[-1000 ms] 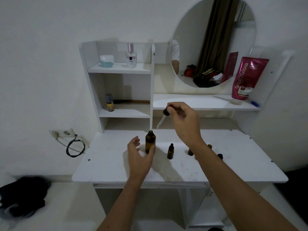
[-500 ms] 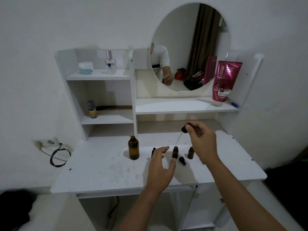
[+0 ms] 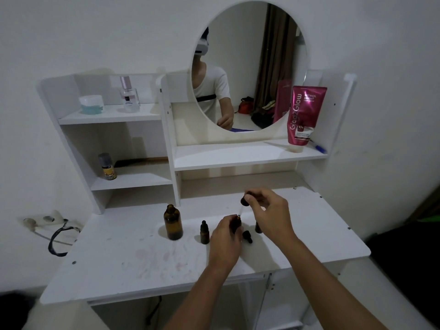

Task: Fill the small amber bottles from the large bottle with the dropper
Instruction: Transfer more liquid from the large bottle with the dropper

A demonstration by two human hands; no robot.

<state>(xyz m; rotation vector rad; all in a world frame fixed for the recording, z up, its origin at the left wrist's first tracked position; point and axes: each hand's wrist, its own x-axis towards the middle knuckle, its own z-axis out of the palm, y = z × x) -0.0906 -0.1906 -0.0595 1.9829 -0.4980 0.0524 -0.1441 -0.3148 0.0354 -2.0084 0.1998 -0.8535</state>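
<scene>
White dressing table (image 3: 133,270), person standing before it, both bare forearms reaching in; left hand (image 3: 225,239) curled around a small amber bottle (image 3: 236,224) that stands on the tabletop, fingers closed round its body, only neck and part of the side showing; right hand (image 3: 269,214) raised just above it, thumb and fingers pinched on the black bulb of the dropper (image 3: 243,203), glass stem slanting down with its tip at the bottle's mouth; loose black cap (image 3: 247,236) lying just right of the left hand; capped small bottle (image 3: 204,232) upright just left of that hand; large amber bottle (image 3: 173,222) further left, open, upright, untouched; another small bottle (image 3: 258,227) mostly hidden behind the right hand; pink tube (image 3: 304,115) on the shelf under the round mirror (image 3: 262,55)
</scene>
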